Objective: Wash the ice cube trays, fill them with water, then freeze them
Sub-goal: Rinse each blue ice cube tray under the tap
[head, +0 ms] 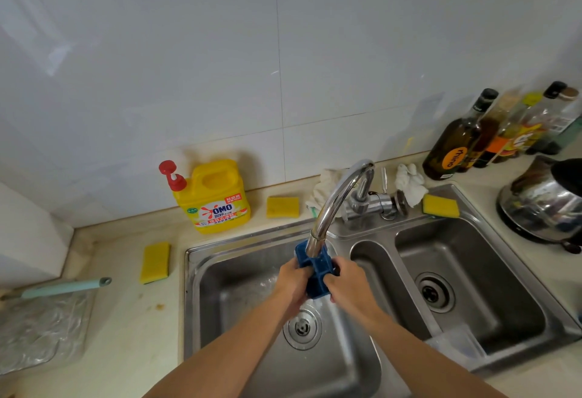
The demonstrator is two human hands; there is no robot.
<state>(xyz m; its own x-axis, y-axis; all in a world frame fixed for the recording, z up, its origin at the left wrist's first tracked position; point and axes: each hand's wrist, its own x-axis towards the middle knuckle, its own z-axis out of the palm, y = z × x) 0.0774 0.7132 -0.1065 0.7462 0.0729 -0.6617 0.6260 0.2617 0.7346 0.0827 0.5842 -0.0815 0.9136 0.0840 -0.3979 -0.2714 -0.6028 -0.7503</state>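
Note:
A blue ice cube tray is held over the left sink basin, right under the spout of the chrome faucet. My left hand grips its left side and my right hand grips its right side. Water runs down past the tray toward the drain. The tray's lower part is hidden by my fingers. A clear plastic lid or tray leans in the near corner of the right basin.
A yellow OMO detergent jug stands behind the sink. Yellow sponges lie at the left, behind the faucet and on the right rim. Bottles and a steel kettle crowd the right. A mint-handled utensil lies on clear plastic at left.

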